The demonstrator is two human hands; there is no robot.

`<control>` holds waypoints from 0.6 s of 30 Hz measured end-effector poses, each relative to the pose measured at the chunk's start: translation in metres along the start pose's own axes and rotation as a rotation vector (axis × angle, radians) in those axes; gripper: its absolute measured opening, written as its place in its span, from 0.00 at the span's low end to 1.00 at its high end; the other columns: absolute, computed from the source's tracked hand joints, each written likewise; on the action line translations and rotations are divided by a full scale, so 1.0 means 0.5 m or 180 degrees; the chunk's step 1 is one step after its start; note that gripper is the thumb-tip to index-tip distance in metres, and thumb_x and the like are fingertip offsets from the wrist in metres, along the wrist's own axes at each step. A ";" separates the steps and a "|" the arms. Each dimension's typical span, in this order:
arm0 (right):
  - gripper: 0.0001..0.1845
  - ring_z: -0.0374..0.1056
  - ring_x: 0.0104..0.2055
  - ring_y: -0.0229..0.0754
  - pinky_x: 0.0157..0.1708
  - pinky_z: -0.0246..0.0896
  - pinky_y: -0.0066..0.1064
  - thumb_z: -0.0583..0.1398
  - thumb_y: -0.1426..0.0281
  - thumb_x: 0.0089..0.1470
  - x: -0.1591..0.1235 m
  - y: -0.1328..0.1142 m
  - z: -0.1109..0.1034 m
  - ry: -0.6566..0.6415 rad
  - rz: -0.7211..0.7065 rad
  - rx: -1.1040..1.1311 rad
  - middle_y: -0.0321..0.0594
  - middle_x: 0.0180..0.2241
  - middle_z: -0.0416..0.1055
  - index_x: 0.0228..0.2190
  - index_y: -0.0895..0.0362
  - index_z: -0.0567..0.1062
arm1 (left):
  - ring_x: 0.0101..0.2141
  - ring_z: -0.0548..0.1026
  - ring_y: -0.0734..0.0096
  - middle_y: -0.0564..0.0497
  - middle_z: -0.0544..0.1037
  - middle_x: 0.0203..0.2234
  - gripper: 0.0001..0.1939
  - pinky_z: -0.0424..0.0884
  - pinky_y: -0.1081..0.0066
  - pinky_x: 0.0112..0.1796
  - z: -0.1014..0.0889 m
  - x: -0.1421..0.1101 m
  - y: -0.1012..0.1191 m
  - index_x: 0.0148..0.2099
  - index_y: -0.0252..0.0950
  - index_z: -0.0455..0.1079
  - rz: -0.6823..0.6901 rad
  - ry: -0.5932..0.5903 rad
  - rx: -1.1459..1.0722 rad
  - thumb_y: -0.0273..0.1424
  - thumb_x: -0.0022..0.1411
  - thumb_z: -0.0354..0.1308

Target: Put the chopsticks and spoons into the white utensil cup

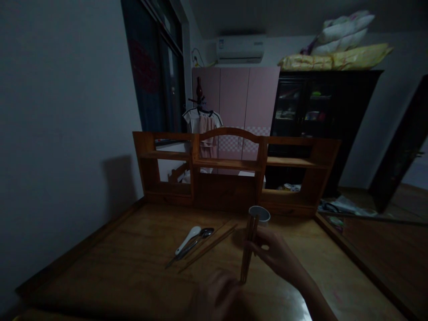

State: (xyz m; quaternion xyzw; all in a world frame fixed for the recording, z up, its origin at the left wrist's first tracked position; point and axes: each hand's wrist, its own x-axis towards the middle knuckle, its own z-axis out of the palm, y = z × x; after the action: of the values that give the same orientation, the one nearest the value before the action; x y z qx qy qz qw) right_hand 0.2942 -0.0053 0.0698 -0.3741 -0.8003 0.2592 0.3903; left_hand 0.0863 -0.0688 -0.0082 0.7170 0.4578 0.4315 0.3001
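Observation:
My right hand [265,247] pinches a bundle of wooden chopsticks [246,263], held nearly upright over the table. Just beyond it stands a cup with a pale rim [259,213], partly hidden by the chopsticks and fingers. My left hand [217,292] is smeared by motion near the lower ends of the bundle; its fingers cannot be made out. To the left, a white spoon [187,240] lies beside metal spoons [206,232]. More chopsticks [210,249] rest loose on the tabletop, between the spoons and my right hand.
The wooden table [133,254] has a raised edge along its right side. A wooden shelf unit [227,165] stands across its back. A wall [67,133] borders the left. Pink wardrobe doors [234,96] and a dark cabinet [351,116] are farther back.

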 end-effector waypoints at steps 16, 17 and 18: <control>0.07 0.65 0.31 0.38 0.29 0.62 0.28 0.59 0.66 0.60 -0.002 0.011 -0.012 -0.0148 0.0031 0.0073 0.38 0.32 0.69 0.35 0.58 0.73 | 0.35 0.77 0.60 0.46 0.80 0.32 0.10 0.68 0.70 0.36 0.096 0.136 -0.048 0.38 0.31 0.75 -0.0486 -0.0273 -0.0479 0.31 0.55 0.58; 0.07 0.66 0.32 0.38 0.30 0.63 0.28 0.59 0.66 0.60 -0.002 0.011 -0.011 -0.0137 0.0024 0.0073 0.38 0.33 0.69 0.35 0.58 0.73 | 0.35 0.77 0.60 0.46 0.80 0.32 0.10 0.67 0.69 0.36 0.097 0.138 -0.051 0.37 0.31 0.76 -0.0507 -0.0253 -0.0341 0.30 0.53 0.59; 0.07 0.66 0.33 0.39 0.31 0.63 0.28 0.59 0.67 0.60 -0.001 0.010 -0.010 -0.0128 0.0025 0.0079 0.39 0.33 0.69 0.36 0.58 0.73 | 0.35 0.77 0.60 0.46 0.80 0.31 0.09 0.67 0.69 0.36 0.098 0.139 -0.053 0.36 0.31 0.75 -0.0520 -0.0236 -0.0261 0.30 0.53 0.59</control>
State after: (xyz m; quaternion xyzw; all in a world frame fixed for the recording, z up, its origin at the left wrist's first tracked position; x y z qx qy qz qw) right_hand 0.3006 -0.0020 0.0689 -0.3671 -0.8033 0.2780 0.3778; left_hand 0.1339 0.0039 -0.0280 0.6799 0.4852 0.3972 0.3801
